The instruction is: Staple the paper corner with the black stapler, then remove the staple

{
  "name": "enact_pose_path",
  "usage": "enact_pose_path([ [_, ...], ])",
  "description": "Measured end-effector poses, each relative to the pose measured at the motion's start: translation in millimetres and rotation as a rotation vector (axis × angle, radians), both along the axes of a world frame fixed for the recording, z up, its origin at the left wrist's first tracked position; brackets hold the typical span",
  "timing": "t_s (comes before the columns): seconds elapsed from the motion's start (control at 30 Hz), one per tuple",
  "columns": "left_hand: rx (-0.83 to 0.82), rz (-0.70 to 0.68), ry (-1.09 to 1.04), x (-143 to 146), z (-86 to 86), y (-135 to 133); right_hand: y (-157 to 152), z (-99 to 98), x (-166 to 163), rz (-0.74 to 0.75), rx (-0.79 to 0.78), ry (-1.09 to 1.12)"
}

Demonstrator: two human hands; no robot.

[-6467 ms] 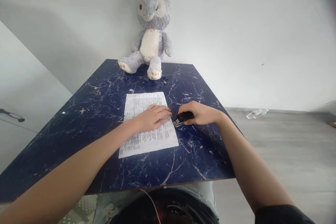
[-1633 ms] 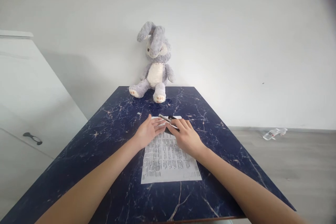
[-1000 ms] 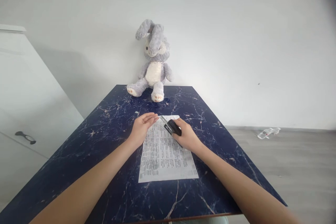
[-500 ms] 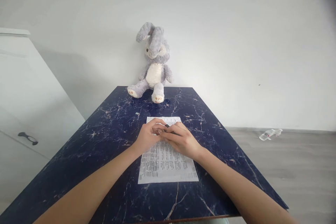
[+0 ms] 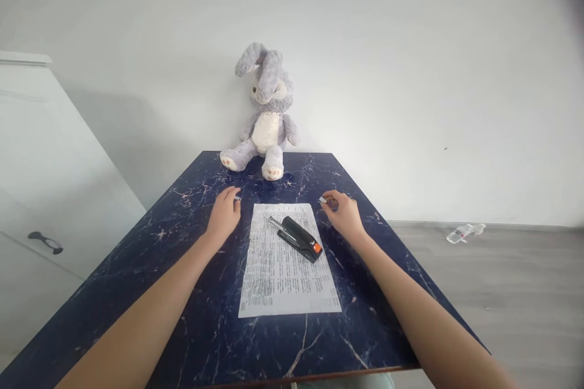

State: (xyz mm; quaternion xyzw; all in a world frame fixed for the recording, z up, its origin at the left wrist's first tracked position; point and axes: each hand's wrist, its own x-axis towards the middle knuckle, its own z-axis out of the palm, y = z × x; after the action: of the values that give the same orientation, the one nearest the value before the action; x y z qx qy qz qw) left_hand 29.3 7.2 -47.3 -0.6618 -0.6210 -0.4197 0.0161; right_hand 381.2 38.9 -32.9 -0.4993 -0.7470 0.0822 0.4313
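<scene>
A black stapler (image 5: 301, 239) with an orange part at one end lies opened on a printed sheet of paper (image 5: 287, 292), its thin metal piece pointing to the far left. Beyond the sheet's left edge, my left hand (image 5: 224, 213) reaches over a small pale piece (image 5: 237, 198) on the table. Its thumb and fingers stand apart around that piece; whether they touch it I cannot tell. Right of the sheet, my right hand (image 5: 342, 213) pinches a small silvery-white strip (image 5: 322, 200), possibly staples, between thumb and fingertips. Neither hand touches the stapler.
A grey plush rabbit (image 5: 268, 100) sits at the far end of the dark blue marbled table (image 5: 201, 328), against the wall. To the left stands a white cabinet (image 5: 55, 164) with a dark handle. A clear plastic bottle (image 5: 464, 233) lies on the floor at right.
My hands were together over the paper and have parted to either side. The stapler, mostly hidden by them before, now lies on the sheet. My left hand has come to the small pale piece.
</scene>
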Motion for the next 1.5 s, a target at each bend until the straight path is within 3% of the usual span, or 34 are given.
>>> enact_pose_path([
  [0.07,-0.123,0.101,0.125,-13,-11.6,10,18,-12.6,16,-0.068,-0.151,-0.023],
  [0.17,-0.221,0.067,0.238,-18,-20.7,13,34,-26.6,30,-0.091,-0.229,-0.056],
  [0.27,-0.192,0.044,0.27,-18,-17.4,11,37,-29.3,29,-0.124,-0.2,-0.073],
  [0.4,-0.137,0.009,0.26,-12,-6.4,6,17,-12.9,10,-0.053,-0.018,-0.028],
  [0.5,-0.09,-0.133,0.072,3,-1.0,2,-13,6.7,-14,0.153,0.01,0.024],
  [0.63,-0.113,-0.337,-0.327,30,1.6,-7,-52,21.3,-42,0.416,-0.103,-0.066],
  [0.83,-0.213,-0.414,-0.563,45,6.6,-17,-62,12.6,-54,0.515,-0.153,-0.176],
  [1.2,-0.16,-0.554,-0.115,51,9.3,-26,-57,9.9,-51,0.602,-0.112,-0.158],
  [1.33,-0.203,-0.688,-0.043,55,8.5,-27,-57,11.0,-49,0.634,-0.109,-0.167],
  [1.5,-0.248,-0.651,-0.065,61,6.8,-30,-57,11.7,-48,0.639,-0.14,-0.172],
])
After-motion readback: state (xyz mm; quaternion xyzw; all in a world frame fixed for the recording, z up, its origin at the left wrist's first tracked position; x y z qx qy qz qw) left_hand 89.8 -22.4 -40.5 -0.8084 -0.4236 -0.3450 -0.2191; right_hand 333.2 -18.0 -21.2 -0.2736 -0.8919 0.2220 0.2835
